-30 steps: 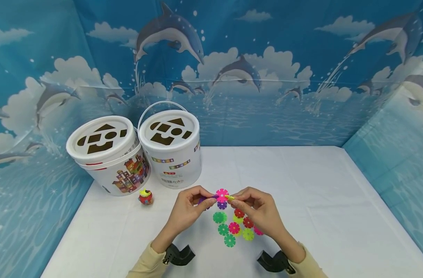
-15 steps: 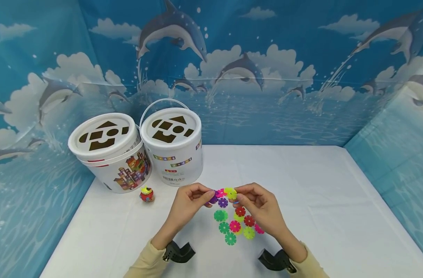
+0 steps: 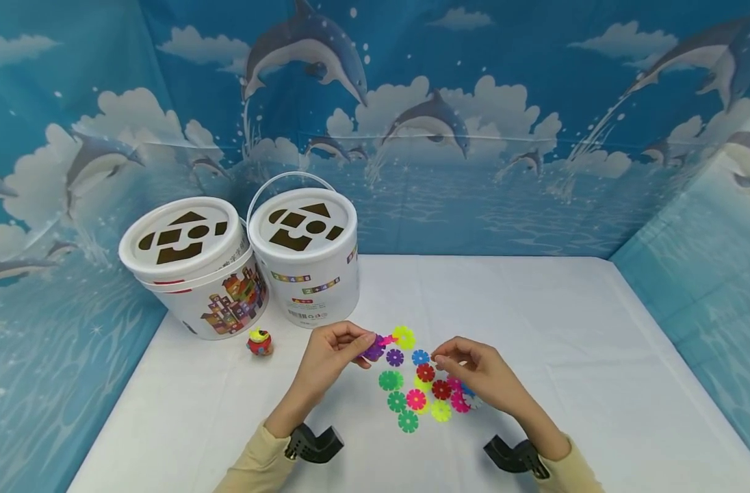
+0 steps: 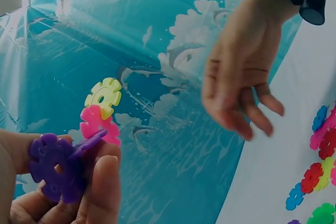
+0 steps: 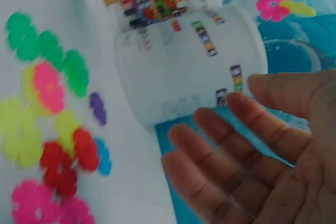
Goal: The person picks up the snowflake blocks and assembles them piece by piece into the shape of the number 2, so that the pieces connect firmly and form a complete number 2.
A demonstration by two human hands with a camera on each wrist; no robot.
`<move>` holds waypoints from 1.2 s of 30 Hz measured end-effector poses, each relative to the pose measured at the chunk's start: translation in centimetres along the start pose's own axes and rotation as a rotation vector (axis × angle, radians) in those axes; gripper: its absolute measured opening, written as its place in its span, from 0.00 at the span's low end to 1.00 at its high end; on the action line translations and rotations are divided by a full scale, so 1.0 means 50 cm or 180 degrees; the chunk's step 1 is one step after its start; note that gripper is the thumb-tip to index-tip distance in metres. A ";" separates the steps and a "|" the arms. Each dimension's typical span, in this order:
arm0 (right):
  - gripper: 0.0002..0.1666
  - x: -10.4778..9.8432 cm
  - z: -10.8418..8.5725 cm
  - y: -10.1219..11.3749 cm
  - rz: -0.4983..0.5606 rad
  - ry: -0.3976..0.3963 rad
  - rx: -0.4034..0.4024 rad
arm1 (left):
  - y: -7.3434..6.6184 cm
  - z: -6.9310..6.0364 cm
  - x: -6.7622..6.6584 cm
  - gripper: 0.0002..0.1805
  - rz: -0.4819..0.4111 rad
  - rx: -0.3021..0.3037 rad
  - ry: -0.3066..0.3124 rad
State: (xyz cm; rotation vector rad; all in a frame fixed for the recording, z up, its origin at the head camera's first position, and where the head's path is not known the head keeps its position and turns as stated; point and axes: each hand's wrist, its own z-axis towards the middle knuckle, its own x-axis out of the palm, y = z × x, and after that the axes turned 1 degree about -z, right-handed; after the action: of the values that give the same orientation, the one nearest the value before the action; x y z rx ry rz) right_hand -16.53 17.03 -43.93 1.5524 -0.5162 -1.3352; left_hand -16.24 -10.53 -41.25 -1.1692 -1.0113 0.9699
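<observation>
My left hand (image 3: 333,359) pinches a purple snowflake disc (image 4: 50,166) between thumb and fingers. A second purple disc is slotted into it edge-on, followed by a pink disc (image 4: 94,123) and a yellow disc (image 4: 104,98) in a chain. The right hand (image 3: 482,375) hovers to the right of that chain, holding nothing; its fingers look relaxed in the right wrist view. Loose discs lie below and between the hands: green (image 3: 390,381), red (image 3: 441,389), blue (image 3: 421,357), purple (image 3: 395,357), plus pink and yellow ones. The right hand hides part of the pile.
Two white lidded buckets (image 3: 304,274) with shape cutouts stand at the back left of the white table (image 3: 535,308). A small red and yellow toy figure (image 3: 260,343) sits before them. A blue dolphin backdrop (image 3: 473,192) closes off the back and sides.
The yellow disc was pinched by the right hand and now sits on the pink disc, released. The right hand has drawn away to the right and down. The left hand keeps its grip.
</observation>
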 end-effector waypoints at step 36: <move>0.19 -0.020 -0.022 -0.103 -0.1699 0.0141 0.0490 | 0.000 -0.001 -0.002 0.09 0.0243 0.0281 -0.0045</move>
State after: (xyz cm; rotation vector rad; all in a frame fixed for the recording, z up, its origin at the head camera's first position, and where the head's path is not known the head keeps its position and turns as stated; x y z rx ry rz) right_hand -17.20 20.48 -47.96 1.9279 -0.1793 -1.6817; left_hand -16.19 -10.64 -41.28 -1.1356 -0.9313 1.0739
